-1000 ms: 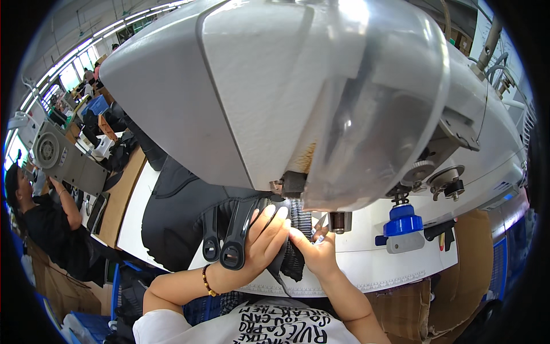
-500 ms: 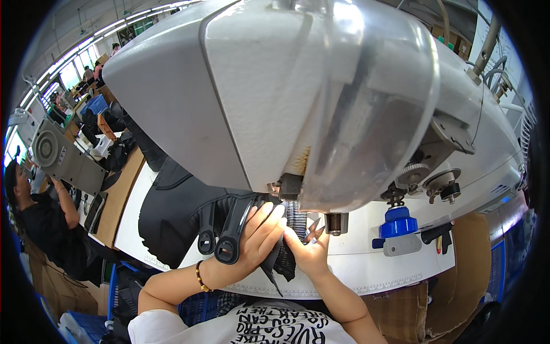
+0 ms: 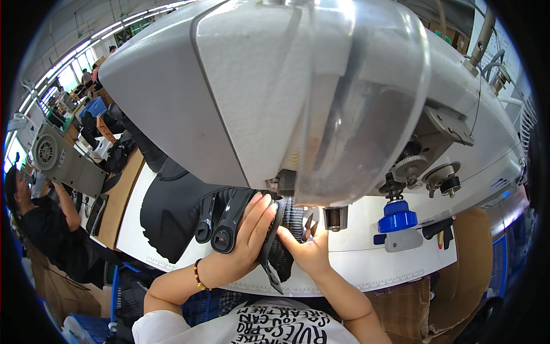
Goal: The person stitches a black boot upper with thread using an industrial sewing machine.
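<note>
Under the sewing machine head (image 3: 252, 103) lies a black boot (image 3: 172, 212), its sole edge notched at the left. Two black straps with round-ended fittings (image 3: 224, 234) cross its side. My left hand (image 3: 252, 232) presses against the boot's upper beside the straps, fingers together and closed on its edge. My right hand (image 3: 309, 249) grips the other side, thumb against the ribbed black lining (image 3: 281, 258). A shiny metal piece (image 3: 311, 221) shows by the right fingers; its kind is unclear. A black flap hangs between my hands. The needle area is mostly hidden.
A white table (image 3: 366, 258) with a ruler edge carries the machine. At the right are a blue knob (image 3: 397, 217) and a cardboard sheet (image 3: 475, 258). Another person (image 3: 46, 229) works at a grey machine (image 3: 66, 160) on the left. Blue crates stand below.
The boot has turned slightly, its straps rising a little and the flap between my hands widening. Both hands have shifted a little with it.
</note>
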Motion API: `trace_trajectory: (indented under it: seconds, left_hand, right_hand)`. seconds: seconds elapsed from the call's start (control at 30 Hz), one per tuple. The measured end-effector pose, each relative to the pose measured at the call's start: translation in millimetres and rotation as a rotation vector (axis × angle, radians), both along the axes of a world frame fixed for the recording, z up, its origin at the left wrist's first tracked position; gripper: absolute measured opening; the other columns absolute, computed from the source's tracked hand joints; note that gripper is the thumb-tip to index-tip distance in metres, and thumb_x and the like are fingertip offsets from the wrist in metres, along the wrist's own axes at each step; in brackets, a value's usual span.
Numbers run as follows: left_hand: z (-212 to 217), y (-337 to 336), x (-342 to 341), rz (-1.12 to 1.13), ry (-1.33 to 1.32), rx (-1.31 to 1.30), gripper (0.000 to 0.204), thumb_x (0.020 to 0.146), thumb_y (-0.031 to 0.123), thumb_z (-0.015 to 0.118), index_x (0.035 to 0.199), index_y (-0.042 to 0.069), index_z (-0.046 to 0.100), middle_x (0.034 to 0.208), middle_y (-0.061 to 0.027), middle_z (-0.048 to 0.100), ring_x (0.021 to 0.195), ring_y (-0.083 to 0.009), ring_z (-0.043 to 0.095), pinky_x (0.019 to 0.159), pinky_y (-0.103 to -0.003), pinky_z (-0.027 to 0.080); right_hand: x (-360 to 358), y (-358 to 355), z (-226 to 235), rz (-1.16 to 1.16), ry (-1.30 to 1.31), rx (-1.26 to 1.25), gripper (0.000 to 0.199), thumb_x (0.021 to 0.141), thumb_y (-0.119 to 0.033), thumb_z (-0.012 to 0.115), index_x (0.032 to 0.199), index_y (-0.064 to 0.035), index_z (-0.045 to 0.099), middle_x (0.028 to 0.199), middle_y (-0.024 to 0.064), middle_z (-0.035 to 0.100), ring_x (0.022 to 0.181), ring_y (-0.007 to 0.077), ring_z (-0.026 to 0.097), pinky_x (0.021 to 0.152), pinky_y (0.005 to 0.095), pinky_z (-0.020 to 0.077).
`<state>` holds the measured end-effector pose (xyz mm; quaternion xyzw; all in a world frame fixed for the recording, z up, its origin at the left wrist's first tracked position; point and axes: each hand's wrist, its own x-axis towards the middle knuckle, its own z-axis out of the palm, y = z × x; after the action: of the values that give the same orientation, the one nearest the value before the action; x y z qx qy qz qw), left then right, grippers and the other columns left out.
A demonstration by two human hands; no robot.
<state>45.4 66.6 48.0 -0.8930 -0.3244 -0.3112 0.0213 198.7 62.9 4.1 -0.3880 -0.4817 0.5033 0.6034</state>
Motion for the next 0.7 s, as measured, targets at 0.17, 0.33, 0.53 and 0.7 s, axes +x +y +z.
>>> trace_trajectory:
  seconds: [0.17,0.33,0.53,0.7]
  left_hand:
    - [-6.5,-2.4,1.6,0.044,0.1,0.103,0.043,0.074,0.004,0.051,0.113,-0.01,0.046,0.118,-0.0227,0.046,0.115,-0.0374,0.042,0.098,-0.043,0.032]
    - [-4.1,-0.8,-0.9,0.102,0.419,0.247,0.042,0.074,0.011,0.051,0.112,-0.004,0.051,0.12,-0.0181,0.047,0.116,-0.0341,0.042,0.1,-0.04,0.029]
    - [4.3,-2.6,0.0,0.096,0.465,0.245,0.044,0.072,0.012,0.052,0.112,-0.005,0.05,0.119,-0.0174,0.047,0.116,-0.0337,0.041,0.1,-0.04,0.029]
    - [0.6,-5.5,4.7,0.139,0.363,0.215,0.041,0.069,0.012,0.054,0.107,-0.004,0.053,0.114,-0.0164,0.051,0.112,-0.0327,0.045,0.097,-0.039,0.033]
  right_hand:
    - [-1.8,3.0,-3.2,0.045,-0.035,0.045,0.033,0.073,0.003,0.065,0.103,0.0033,0.05,0.093,0.0076,0.059,0.082,0.0119,0.058,0.074,0.0244,0.0475]
    - [0.7,0.1,-1.6,0.051,-0.087,0.047,0.037,0.073,0.003,0.064,0.106,0.0018,0.048,0.099,0.0065,0.056,0.087,0.0112,0.056,0.074,0.0232,0.0464]
    - [-0.8,-5.0,-8.1,0.062,0.055,-0.01,0.033,0.074,0.0,0.063,0.105,0.0016,0.049,0.093,0.0046,0.057,0.082,0.0076,0.055,0.07,0.0208,0.0461]
    - [-1.0,-12.6,1.8,-0.01,-0.081,-0.038,0.03,0.076,-0.002,0.061,0.103,0.0008,0.051,0.087,0.0011,0.057,0.074,0.005,0.053,0.06,0.0186,0.0429]
